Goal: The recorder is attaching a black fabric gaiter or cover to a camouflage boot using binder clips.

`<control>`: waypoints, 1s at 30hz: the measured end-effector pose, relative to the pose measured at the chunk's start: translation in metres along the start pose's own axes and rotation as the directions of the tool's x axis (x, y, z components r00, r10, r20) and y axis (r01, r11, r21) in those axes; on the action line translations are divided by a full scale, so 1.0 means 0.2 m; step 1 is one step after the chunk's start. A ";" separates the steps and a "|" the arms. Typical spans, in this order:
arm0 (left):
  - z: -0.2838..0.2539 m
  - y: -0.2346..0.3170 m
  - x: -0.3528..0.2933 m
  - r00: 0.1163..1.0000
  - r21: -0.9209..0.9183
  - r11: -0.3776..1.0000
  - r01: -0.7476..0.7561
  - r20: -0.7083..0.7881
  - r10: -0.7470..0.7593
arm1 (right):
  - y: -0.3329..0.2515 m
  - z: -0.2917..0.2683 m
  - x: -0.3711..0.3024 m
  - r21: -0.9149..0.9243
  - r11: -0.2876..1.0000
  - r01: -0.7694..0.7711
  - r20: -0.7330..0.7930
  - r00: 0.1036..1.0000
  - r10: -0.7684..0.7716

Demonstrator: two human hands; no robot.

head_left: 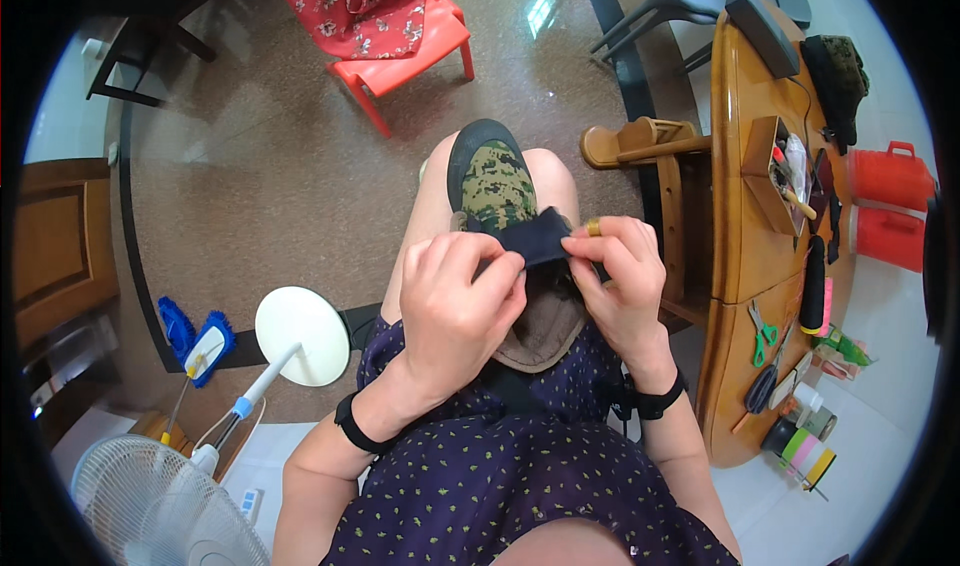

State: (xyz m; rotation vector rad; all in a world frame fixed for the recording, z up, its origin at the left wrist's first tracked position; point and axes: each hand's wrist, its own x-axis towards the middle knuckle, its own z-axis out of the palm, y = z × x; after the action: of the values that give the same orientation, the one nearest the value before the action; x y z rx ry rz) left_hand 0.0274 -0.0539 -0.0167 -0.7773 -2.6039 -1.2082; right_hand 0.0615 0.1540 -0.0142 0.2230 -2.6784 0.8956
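Observation:
A camouflage shoe [500, 181] with a dark rubber toe rests on my lap, its toe pointing away from me and its lined opening [541, 334] near my belly. Across the shoe's middle, a piece of black fabric [536, 238] is stretched between my hands. My left hand [460, 291] pinches its left end with thumb and forefinger. The other end is pinched by my right hand [622, 266], which wears a gold ring. Whether the fabric is attached to the shoe is hidden by my fingers.
On my right stands a wooden table [728, 186] with a tool box [768, 171], green-handled scissors [765, 336] and thread spools [805, 453]. A red chair [405, 61] with floral cloth stands ahead. A white fan [160, 501] and a blue mop [205, 346] are at left.

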 end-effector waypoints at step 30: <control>-0.03 -0.05 0.07 0.946 0.076 0.954 -0.290 0.176 0.274 | 0.03 0.06 -0.06 0.041 0.996 0.078 -0.153 0.986 -0.071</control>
State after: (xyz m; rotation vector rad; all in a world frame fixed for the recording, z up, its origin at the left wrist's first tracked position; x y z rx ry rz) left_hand 0.0102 -0.0591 -0.0151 -1.2261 -2.5378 -0.9605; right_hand 0.0680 0.1516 -0.0303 0.2539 -2.4949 0.9145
